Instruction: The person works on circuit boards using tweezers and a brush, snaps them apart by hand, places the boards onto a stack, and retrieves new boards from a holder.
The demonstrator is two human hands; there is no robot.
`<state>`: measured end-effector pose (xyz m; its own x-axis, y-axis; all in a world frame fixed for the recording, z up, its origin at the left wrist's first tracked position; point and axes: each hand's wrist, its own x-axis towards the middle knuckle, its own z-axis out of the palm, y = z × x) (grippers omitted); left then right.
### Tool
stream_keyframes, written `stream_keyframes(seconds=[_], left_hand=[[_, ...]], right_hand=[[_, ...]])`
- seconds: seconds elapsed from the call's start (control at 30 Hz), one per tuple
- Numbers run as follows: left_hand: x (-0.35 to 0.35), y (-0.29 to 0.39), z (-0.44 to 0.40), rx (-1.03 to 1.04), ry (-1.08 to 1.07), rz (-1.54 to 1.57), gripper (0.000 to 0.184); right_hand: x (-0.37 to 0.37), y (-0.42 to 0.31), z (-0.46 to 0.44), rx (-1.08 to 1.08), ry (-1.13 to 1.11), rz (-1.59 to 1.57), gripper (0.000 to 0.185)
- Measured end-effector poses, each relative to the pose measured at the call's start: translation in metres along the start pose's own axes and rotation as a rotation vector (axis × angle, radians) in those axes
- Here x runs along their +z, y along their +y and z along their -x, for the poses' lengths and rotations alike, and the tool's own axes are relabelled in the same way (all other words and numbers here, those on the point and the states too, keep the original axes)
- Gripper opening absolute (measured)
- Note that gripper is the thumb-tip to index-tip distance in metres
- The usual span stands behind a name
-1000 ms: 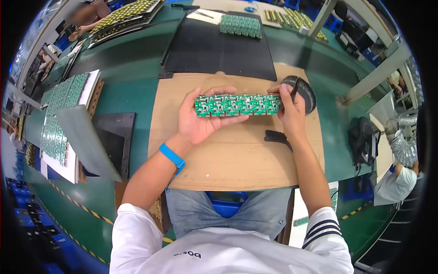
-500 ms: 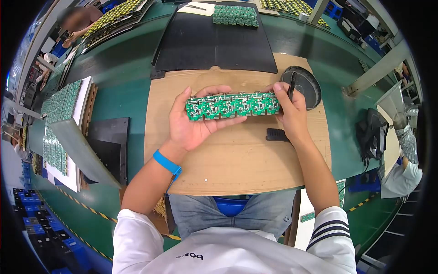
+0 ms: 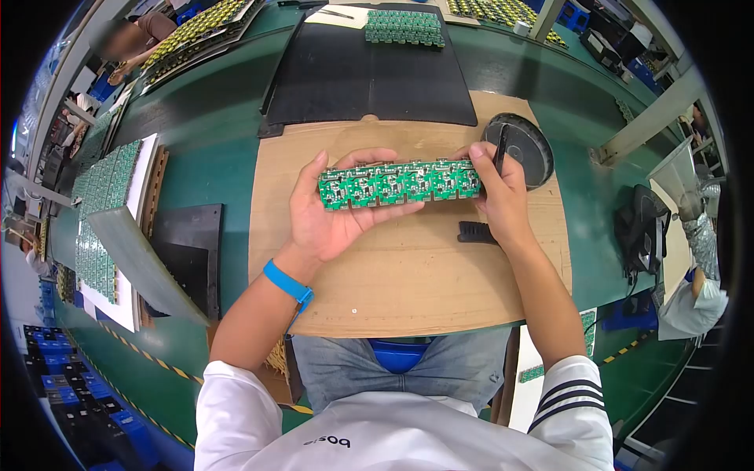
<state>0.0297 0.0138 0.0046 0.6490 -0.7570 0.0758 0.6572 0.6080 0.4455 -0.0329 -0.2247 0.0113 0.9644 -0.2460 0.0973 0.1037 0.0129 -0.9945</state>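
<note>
1. One long rectangular circuit strip point(image 3: 399, 185), glossy green and studded with tiny parts, is held level above a smooth tan cardboard sheet point(image 3: 408, 282), before the seated person's body.
2. I count what look like six repeated sections along it, their lower edge notched.
3. One round black dish point(image 3: 547, 168), shallow and smooth, sits on the cardboard beyond the right hand point(image 3: 505, 198); one black brush point(image 3: 477, 232), short-bristled, lies nearer the person, partly behind that forearm.
4. One flat black board point(image 3: 361, 82) lies past the cardboard, bearing a block of green circuit boards point(image 3: 404, 28) whose count I cannot make out.
5. The left hand point(image 3: 323, 220), a blue band point(image 3: 287, 283) on its wrist, is palm up, half curled, fingers showing above and below the strip's left part, supporting it.
6. The right hand is closed around one slim black tool point(image 3: 500, 151), standing nearly upright; its thumb and fingertips meet the strip's right end.
7. Both forearms reach forward, angled inward.
</note>
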Motion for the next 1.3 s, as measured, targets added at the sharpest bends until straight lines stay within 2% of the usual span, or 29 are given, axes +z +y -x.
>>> stream_keyframes(seconds=[1.0,1.13,1.23,1.3], left_hand=[[0.007,-0.001,0.001,0.025,0.021,-0.068,0.072],[0.010,-0.001,0.000,0.056,0.004,-0.124,0.075],[0.009,0.000,-0.002,0.086,0.037,-0.039,0.078],[0.004,0.001,-0.003,0.112,0.073,-0.073,0.077]], right_hand=[[0.002,-0.003,0.001,0.018,-0.016,0.030,0.035],[0.006,-0.015,0.004,0.162,0.004,-0.071,0.037],[-0.005,-0.010,0.000,0.155,-0.151,-0.142,0.041],[-0.008,-0.009,-0.001,0.115,-0.176,-0.135,0.040]])
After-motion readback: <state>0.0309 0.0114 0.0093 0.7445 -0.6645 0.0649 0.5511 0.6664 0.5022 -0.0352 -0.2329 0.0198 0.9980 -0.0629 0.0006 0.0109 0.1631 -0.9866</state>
